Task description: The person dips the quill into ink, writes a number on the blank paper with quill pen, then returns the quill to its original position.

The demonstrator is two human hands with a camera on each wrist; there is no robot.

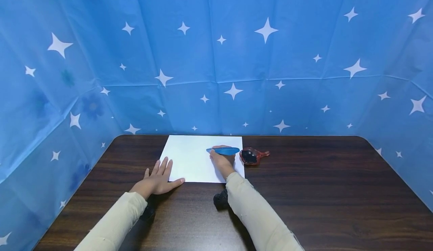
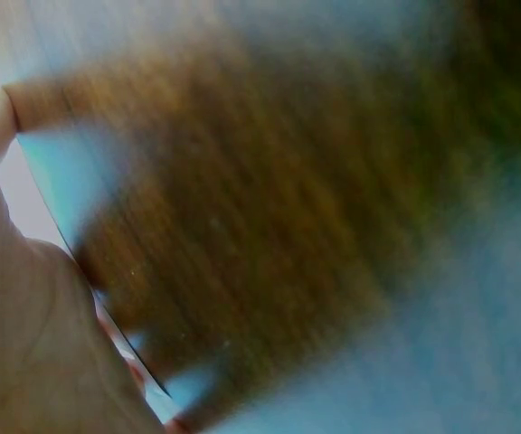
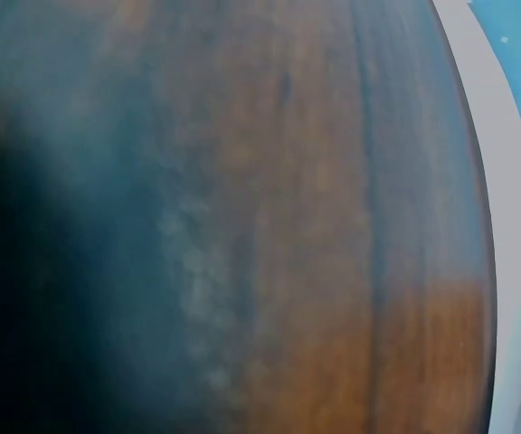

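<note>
Head view: closed with right grip (image 1: 223, 164) around a blue feather-shaped object (image 1: 223, 151), pinched between thumb and fingers. Held over right half of white paper (image 1: 194, 157), pointed end to the left, rounded end near paper's right edge. Can't tell whether touching the sheet.

Not holding anything with left grip (image 1: 156, 181). Spread flat over lower left corner of the paper, thumb along bottom edge, index finger on the sheet, little finger off it on the dark wood counter (image 1: 321, 191).

Just right of the right grip: small reddish-brown dish (image 1: 250, 156) with short handle to the right, black inside, at paper's right edge. Can't tell whether touching or overlapping the sheet.

Cream sleeves (image 1: 258, 213) on both arms, black device (image 1: 221, 200) under right wrist. Behind the counter: blue curtain (image 1: 193, 63) with white stars, creased, wrapping around both sides.

Left wrist: palm and thumb at left side, sliver of paper behind, rest mostly blurred counter with dark reflection. Right wrist: counter again, pale strip of paper along right side, light blue past it, dark blur at left. Can't make out the feather-shaped object there.
</note>
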